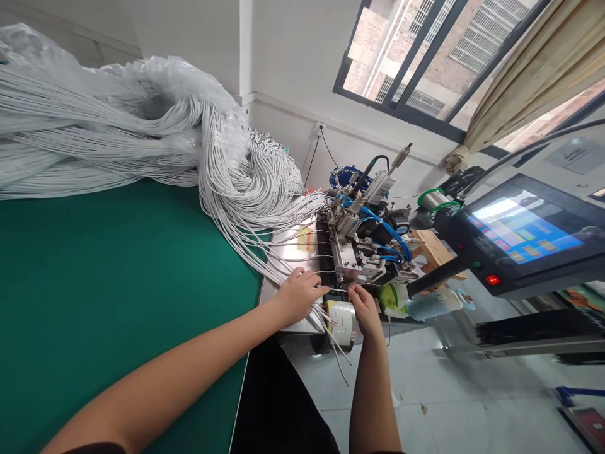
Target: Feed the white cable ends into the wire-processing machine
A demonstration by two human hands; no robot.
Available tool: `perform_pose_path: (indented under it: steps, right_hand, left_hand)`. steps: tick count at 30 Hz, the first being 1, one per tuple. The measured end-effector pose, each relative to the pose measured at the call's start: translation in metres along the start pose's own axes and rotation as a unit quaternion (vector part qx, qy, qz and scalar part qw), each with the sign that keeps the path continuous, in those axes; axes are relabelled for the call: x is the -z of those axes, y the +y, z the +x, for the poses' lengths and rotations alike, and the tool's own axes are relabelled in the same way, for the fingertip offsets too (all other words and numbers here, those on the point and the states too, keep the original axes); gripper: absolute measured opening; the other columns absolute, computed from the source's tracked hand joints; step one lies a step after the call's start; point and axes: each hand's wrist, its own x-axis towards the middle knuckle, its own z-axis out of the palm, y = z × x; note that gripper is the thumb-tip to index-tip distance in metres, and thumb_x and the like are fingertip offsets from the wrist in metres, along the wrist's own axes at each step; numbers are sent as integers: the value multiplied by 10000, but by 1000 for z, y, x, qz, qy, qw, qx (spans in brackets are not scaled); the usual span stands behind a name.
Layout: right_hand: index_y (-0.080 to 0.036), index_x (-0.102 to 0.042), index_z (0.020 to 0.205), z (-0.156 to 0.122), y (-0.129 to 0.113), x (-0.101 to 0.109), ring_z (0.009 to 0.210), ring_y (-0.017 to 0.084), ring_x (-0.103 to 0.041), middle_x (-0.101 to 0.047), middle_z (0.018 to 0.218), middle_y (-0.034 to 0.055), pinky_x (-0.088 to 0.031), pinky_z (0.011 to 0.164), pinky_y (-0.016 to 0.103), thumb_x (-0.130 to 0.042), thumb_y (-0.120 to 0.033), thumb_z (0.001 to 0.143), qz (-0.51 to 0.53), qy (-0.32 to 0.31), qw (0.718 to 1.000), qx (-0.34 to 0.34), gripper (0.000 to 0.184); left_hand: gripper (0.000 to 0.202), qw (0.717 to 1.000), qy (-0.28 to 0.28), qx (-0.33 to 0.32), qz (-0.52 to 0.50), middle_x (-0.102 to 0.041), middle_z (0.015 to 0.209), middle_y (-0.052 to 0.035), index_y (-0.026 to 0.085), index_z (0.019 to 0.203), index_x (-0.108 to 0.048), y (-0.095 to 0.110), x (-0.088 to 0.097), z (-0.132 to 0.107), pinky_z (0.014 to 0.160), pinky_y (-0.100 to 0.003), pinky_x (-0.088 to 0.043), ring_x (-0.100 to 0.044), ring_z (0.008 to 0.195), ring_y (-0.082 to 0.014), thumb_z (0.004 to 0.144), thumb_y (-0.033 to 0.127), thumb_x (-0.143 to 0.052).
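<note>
My left hand is closed on a thin white cable at the front end of a machine with a row of black holders. Several loose cable ends hang down below that hand. My right hand pinches the same cable's end, close to the machine's metal block. Between both hands a short stretch of white cable lies over the black holders. More white cables run from a large bundle across the metal plate into the holders. A round motor-like cylinder with a white label sits just below my hands.
A green table fills the left, with plastic-wrapped cable bundles along its far side. At right, a lit touch screen stands on an arm. A wire spool and a plastic bottle are near the machine.
</note>
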Motion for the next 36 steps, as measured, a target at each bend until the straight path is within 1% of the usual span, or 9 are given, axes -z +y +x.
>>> perform_pose_path:
  steps: [5, 9, 12, 14, 18, 20, 29, 33, 36]
  right_hand:
    - [-198, -450, 659, 1, 9, -5, 547, 105, -311, -361, 597, -52, -266, 514, 226, -579, -448, 785, 109, 0, 993, -47, 308]
    - [-200, -450, 648, 0, 15, -6, 529, 102, -303, -373, 590, -55, -263, 505, 229, -619, -473, 736, 154, 1, 985, -79, 332]
    - [-201, -461, 644, -2, 16, -7, 522, 104, -308, -374, 576, -60, -275, 509, 233, -628, -504, 725, 152, 13, 986, -70, 355]
    - [-199, -470, 655, -3, 15, -7, 535, 107, -324, -387, 587, -56, -287, 522, 234, -615, -515, 749, 133, 21, 990, -45, 360]
    - [-196, -485, 684, -5, 10, -6, 582, 118, -363, -401, 623, -45, -310, 556, 234, -580, -495, 804, 78, 31, 996, 14, 337]
    - [-194, -486, 689, -3, 9, -5, 593, 118, -364, -393, 628, -43, -309, 561, 233, -570, -477, 818, 68, 25, 997, 22, 322]
    - [-197, -452, 646, 5, 19, -6, 516, 99, -306, -361, 562, -57, -260, 489, 223, -611, -520, 730, 136, -2, 988, -77, 370]
    - [-196, -444, 623, 4, 16, -7, 509, 92, -284, -344, 558, -61, -241, 482, 218, -639, -494, 699, 171, -4, 982, -85, 365]
    - [-198, -447, 638, 3, 15, -8, 512, 94, -293, -352, 562, -58, -255, 476, 217, -630, -511, 708, 164, 1, 983, -85, 369]
  left_hand:
    - [521, 1000, 1, 4, -1, -599, 1042, -71, 232, 1190, -592, 1, 1, 0, 885, -395, -325, -525, 971, -232, 698, 60, -561]
    - [507, 1000, 10, 11, 2, -591, 983, -72, 235, 1179, -611, 1, 0, 0, 865, -381, -345, -516, 926, -228, 714, 47, -540]
    - [505, 1000, 22, 17, 2, -591, 962, -70, 248, 1168, -627, 1, -1, 1, 837, -369, -357, -513, 917, -230, 722, 31, -526]
    - [499, 999, 38, 14, 4, -595, 958, -67, 255, 1166, -630, 1, -2, 0, 832, -367, -358, -514, 914, -227, 739, 27, -511]
    - [473, 998, 65, -3, 12, -601, 1003, -70, 248, 1168, -630, 1, -2, -2, 876, -375, -345, -517, 947, -221, 767, 36, -497]
    - [463, 998, 68, -5, 15, -602, 1020, -71, 246, 1174, -625, 1, -2, -3, 890, -383, -335, -520, 958, -221, 772, 50, -504]
    - [431, 998, 50, 11, 22, -609, 1000, -74, 249, 1136, -645, 1, -3, -1, 869, -398, -312, -523, 939, -229, 753, 83, -538]
    - [438, 998, 54, 11, 19, -611, 981, -68, 249, 1126, -651, 2, -2, -1, 862, -393, -311, -524, 923, -224, 743, 70, -535]
    - [453, 998, 54, 12, 16, -611, 964, -64, 251, 1130, -654, 2, -1, -1, 862, -390, -313, -525, 916, -216, 735, 62, -541]
